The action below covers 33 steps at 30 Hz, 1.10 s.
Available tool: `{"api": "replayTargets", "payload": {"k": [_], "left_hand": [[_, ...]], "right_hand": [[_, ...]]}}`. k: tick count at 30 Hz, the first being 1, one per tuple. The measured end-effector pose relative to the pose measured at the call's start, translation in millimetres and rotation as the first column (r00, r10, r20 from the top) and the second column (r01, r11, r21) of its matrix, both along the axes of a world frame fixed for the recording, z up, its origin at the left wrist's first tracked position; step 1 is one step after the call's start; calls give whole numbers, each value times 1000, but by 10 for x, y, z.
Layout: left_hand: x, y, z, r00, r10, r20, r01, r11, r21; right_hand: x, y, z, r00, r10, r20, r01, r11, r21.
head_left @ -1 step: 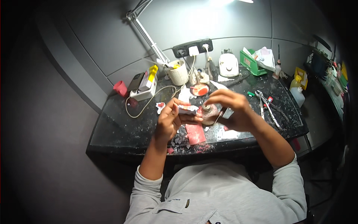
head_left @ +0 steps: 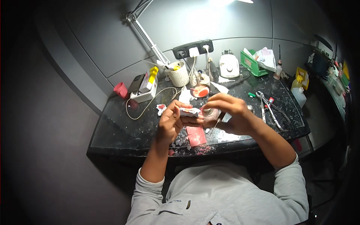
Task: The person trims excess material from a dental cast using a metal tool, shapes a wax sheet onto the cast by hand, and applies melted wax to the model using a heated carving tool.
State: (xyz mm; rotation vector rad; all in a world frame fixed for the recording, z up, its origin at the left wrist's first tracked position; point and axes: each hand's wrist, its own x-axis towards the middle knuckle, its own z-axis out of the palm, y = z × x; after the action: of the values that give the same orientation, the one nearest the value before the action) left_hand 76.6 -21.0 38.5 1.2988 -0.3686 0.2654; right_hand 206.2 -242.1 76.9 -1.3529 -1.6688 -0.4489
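Observation:
My left hand [head_left: 169, 123] is closed round a white plaster dental cast [head_left: 190, 112] with some pink and red on top, held up above the desk. My right hand [head_left: 235, 110] is beside it, fingers arched. Tucked in that hand is a slim metal hand tool [head_left: 218, 122], pointing down; its exact kind is hard to make out. Under the right fingers stands a squat glass burner-like bottle [head_left: 212, 115], partly hidden by them. A pink wax sheet [head_left: 196, 135] lies below the hands, among white and pink scraps.
Left stand a red cup [head_left: 120, 90] and a white box [head_left: 144, 94] with a cable. Behind are a white pen basket [head_left: 178, 75], an orange-red piece [head_left: 201, 91], a white device [head_left: 229, 66] and a green bin [head_left: 252, 64]. Pliers-like metal tools [head_left: 268, 105] lie right.
My right hand has shifted down slightly, and its fingers cover more of the bottle's top. The slim tool has tilted and shows more. My left hand stays nearly still with the cast.

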Motion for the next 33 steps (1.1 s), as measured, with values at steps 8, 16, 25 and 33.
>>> {"api": "replayTargets", "payload": {"k": [8,16,25,33], "left_hand": [[-104,-378,56,993,88,79,-94,992,79],[-205,-494,42,978,176,112,-184,980,73],[-201,-552,-58,963,211,166,-215,977,7],[-192,-473,-150,959,184,217,-188,982,-3]], "right_hand": [[-71,23,-23,996,71,57,-75,995,63],[-116,30,-16,985,53,165,-73,991,116],[-135,52,-60,982,58,179,-82,988,134],[-106,52,-108,976,119,184,-142,983,115]]}}
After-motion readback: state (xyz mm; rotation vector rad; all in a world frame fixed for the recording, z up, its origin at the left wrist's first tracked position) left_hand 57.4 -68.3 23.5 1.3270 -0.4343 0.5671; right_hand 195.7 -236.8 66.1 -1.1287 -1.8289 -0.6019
